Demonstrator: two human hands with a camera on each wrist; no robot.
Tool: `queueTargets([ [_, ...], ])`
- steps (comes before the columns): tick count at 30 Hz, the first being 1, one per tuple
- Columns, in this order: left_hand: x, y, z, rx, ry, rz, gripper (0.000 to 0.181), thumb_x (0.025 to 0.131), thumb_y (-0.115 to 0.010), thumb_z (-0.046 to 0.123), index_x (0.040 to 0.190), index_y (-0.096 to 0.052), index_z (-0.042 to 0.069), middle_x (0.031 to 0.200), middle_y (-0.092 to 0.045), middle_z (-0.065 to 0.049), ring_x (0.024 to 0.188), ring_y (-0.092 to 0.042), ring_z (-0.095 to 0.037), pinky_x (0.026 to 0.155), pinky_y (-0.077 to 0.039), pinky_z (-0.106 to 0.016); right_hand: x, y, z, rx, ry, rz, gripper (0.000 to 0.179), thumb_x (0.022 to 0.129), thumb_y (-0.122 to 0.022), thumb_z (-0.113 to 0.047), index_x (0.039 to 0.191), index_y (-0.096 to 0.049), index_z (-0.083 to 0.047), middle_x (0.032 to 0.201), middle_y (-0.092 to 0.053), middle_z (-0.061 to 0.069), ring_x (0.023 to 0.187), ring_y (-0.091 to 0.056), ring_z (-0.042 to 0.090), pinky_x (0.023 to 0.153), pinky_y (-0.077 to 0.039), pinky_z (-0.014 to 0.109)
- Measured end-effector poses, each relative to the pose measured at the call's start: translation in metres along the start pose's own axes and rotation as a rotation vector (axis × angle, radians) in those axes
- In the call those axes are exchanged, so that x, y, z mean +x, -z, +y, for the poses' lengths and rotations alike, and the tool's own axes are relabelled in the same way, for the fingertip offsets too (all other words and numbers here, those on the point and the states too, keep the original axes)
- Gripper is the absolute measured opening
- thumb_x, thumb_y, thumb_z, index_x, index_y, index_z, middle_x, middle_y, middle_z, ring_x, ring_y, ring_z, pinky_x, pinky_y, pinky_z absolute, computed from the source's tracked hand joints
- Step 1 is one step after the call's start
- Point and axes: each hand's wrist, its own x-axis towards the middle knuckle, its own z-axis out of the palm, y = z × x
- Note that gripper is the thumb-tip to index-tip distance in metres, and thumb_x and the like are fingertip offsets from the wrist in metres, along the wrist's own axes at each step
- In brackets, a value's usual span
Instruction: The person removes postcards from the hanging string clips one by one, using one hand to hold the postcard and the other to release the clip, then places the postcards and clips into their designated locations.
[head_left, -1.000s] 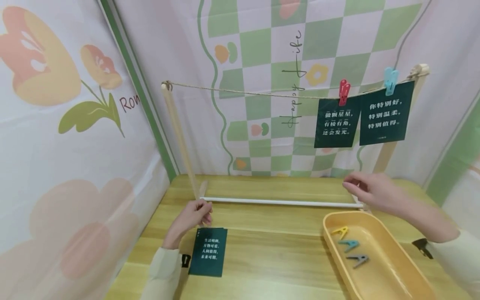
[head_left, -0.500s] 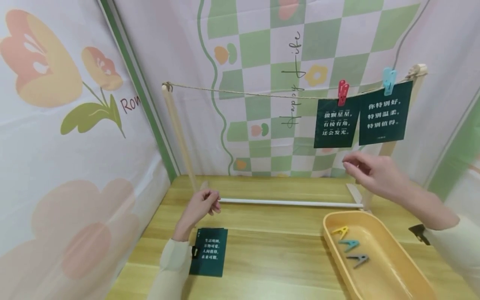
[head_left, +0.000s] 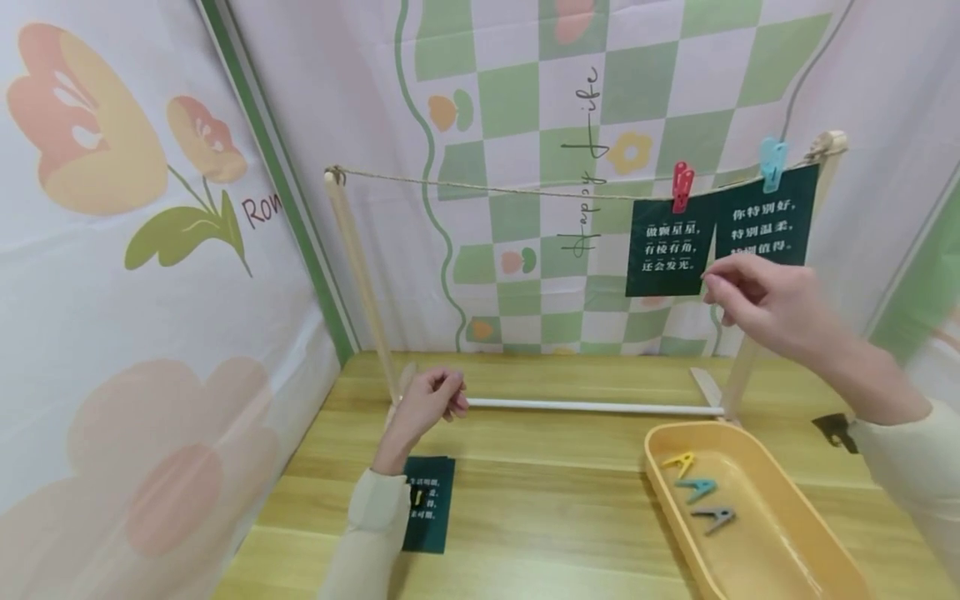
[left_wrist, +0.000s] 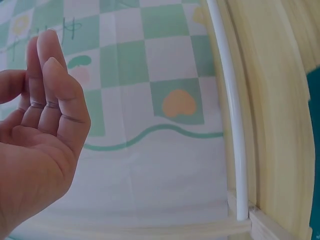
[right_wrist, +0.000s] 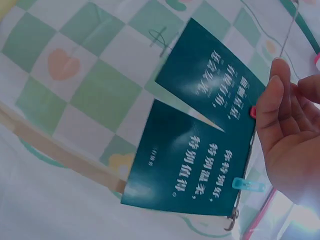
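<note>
My left hand (head_left: 431,404) hovers near the left post, above a dark green card (head_left: 437,533) on the table that my sleeve partly covers. Its fingers curl loosely around nothing, as the left wrist view confirms. My right hand (head_left: 780,304) is raised in front of the right hanging card (head_left: 798,196), hiding its lower part. Loosely bent, its fingers hold nothing. A red clothespin (head_left: 682,187) fastens the left hanging card (head_left: 663,283) to a twine line (head_left: 510,191). The other card hangs from a light blue clothespin (right_wrist: 248,184). White Chinese text covers both.
An orange-yellow tray (head_left: 697,429) at front right holds a yellow clothespin (head_left: 682,462), a teal clothespin (head_left: 697,488) and a grey clothespin (head_left: 715,518). The twine spans two wooden posts, the left post (head_left: 360,275) included. A white rod (head_left: 570,406) joins their bases.
My right hand has risen from above the tray's back end to the hanging cards. My left hand has shifted right and slightly up, its sleeve now covering part of the table card.
</note>
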Motion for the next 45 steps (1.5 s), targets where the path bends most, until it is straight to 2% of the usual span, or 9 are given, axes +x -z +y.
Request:
queueTargets([
  [5, 0.002, -0.006, 0.004, -0.011, -0.028, 0.003, 0.029, 0.104, -0.05, 0.028, 0.094, -0.063, 0.003, 0.076, -0.069, -0.004, 0.064, -0.067, -0.013, 0.057, -0.054, -0.028, 0.007, 0.009, 0.001, 0.0, -0.083, 0.02, 0.014, 0.09, -0.064, 0.004, 0.103, -0.067, 0.0, 0.077, -0.055, -0.029, 0.057, -0.054, -0.01, 0.055, -0.044, 0.005],
  [13, 0.006, -0.015, 0.011, -0.034, -0.019, -0.001, 0.028, 0.103, -0.051, 0.026, 0.095, -0.063, 0.002, 0.075, -0.067, -0.003, 0.063, -0.067, -0.013, 0.063, -0.057, -0.041, 0.024, 0.018, -0.002, 0.016, -0.078, 0.057, 0.013, 0.091, -0.063, 0.003, 0.102, -0.067, 0.0, 0.08, -0.057, -0.033, 0.055, -0.054, -0.011, 0.057, -0.044, 0.003],
  [22, 0.011, -0.028, 0.017, -0.034, -0.058, -0.031, 0.03, 0.103, -0.052, 0.029, 0.094, -0.064, 0.003, 0.076, -0.07, -0.006, 0.062, -0.069, -0.012, 0.057, -0.055, -0.03, 0.048, 0.024, -0.01, -0.026, -0.139, 0.035, 0.012, 0.095, -0.061, -0.01, 0.103, -0.067, -0.005, 0.069, -0.056, -0.031, 0.054, -0.054, -0.01, 0.05, -0.042, 0.007],
  [29, 0.017, -0.035, 0.019, -0.027, -0.073, -0.063, 0.032, 0.102, -0.052, 0.032, 0.093, -0.064, 0.005, 0.076, -0.068, -0.007, 0.062, -0.069, -0.013, 0.055, -0.054, -0.029, 0.068, 0.028, -0.01, -0.047, -0.075, 0.074, 0.013, 0.094, -0.06, -0.005, 0.102, -0.069, 0.001, 0.074, -0.053, -0.038, 0.055, -0.051, -0.016, 0.052, -0.04, 0.003],
  [32, 0.02, -0.038, 0.021, -0.016, -0.066, -0.076, 0.032, 0.103, -0.052, 0.034, 0.094, -0.064, 0.005, 0.078, -0.069, -0.009, 0.063, -0.069, -0.013, 0.055, -0.053, -0.028, 0.076, 0.031, -0.009, -0.065, -0.078, 0.088, 0.015, 0.094, -0.06, -0.006, 0.103, -0.069, 0.002, 0.073, -0.052, -0.037, 0.056, -0.049, -0.018, 0.053, -0.039, 0.002],
  [35, 0.022, -0.041, 0.024, -0.004, -0.059, -0.088, 0.033, 0.103, -0.051, 0.035, 0.095, -0.064, 0.006, 0.08, -0.071, -0.011, 0.063, -0.069, -0.013, 0.056, -0.054, -0.029, 0.084, 0.034, -0.007, -0.082, -0.124, 0.069, 0.019, 0.095, -0.059, -0.01, 0.107, -0.068, 0.001, 0.071, -0.052, -0.035, 0.057, -0.048, -0.018, 0.051, -0.038, 0.005],
  [39, 0.024, -0.046, 0.027, 0.022, -0.07, -0.104, 0.036, 0.102, -0.051, 0.039, 0.095, -0.065, 0.007, 0.079, -0.072, -0.007, 0.065, -0.07, -0.013, 0.058, -0.056, -0.033, 0.091, 0.038, -0.006, -0.115, -0.214, -0.009, 0.024, 0.098, -0.056, -0.018, 0.115, -0.065, -0.003, 0.07, -0.055, -0.026, 0.059, -0.049, -0.015, 0.05, -0.037, 0.011],
  [42, 0.025, -0.049, 0.031, 0.049, -0.092, -0.123, 0.039, 0.102, -0.049, 0.044, 0.095, -0.065, 0.009, 0.078, -0.071, -0.005, 0.066, -0.07, -0.014, 0.06, -0.057, -0.037, 0.095, 0.039, -0.006, -0.148, -0.257, -0.074, 0.029, 0.099, -0.054, -0.023, 0.12, -0.062, -0.005, 0.081, -0.061, -0.009, 0.061, -0.048, -0.013, 0.054, -0.037, 0.014],
  [45, 0.027, -0.052, 0.035, 0.063, -0.108, -0.144, 0.04, 0.102, -0.047, 0.045, 0.094, -0.065, 0.01, 0.08, -0.071, -0.006, 0.067, -0.07, -0.016, 0.064, -0.058, -0.043, 0.099, 0.039, -0.005, -0.178, -0.269, -0.113, 0.033, 0.098, -0.054, -0.025, 0.123, -0.06, -0.004, 0.102, -0.063, 0.011, 0.066, -0.044, -0.011, 0.059, -0.035, 0.018],
])
